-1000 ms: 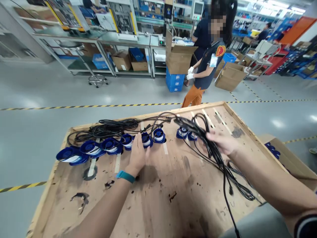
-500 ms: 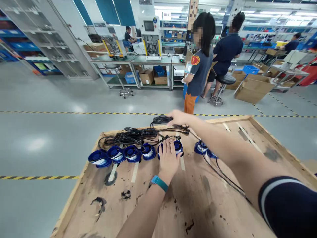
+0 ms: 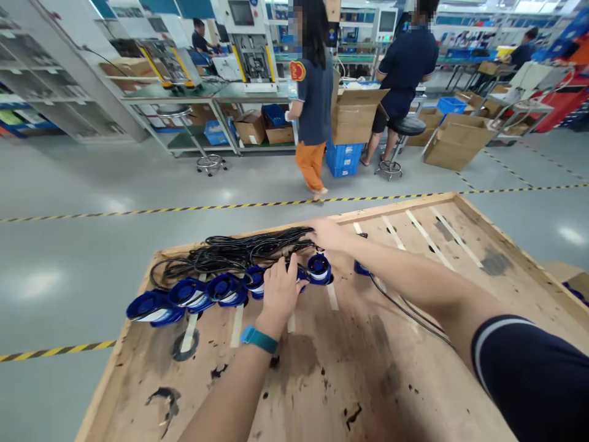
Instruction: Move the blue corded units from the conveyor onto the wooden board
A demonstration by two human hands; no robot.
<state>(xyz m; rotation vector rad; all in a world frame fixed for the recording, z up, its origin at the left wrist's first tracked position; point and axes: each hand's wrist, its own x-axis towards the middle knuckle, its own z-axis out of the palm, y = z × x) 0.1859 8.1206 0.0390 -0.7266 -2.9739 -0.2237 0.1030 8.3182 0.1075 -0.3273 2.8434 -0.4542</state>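
Note:
Blue, round-topped, pump-like units [image 3: 224,288] with white labels and black cables stand in a row along the far left of a wooden board. My left hand [image 3: 280,283] is over one of them, its fingers and thumb around the top, which they partly hide. Just right of it stands another blue unit [image 3: 319,268]. My right hand [image 3: 327,234], smeared by motion, grips the right end of the black cables [image 3: 253,245] bundled behind the row. Its fingertips are partly hidden. Beneath my right forearm, one more blue unit [image 3: 361,267] shows in part.
The wooden board [image 3: 335,362] has a raised rim, pale strips and dark holes. Across the aisle, a person in orange trousers [image 3: 313,110] walks near a carton [image 3: 356,113] on blue crates [image 3: 344,159]. Another person [image 3: 407,61] stands by a stool [image 3: 407,127].
The view has turned, so the board sits further left. My right hand has lowered the cable bundle onto the others behind the row. The walking person has moved left.

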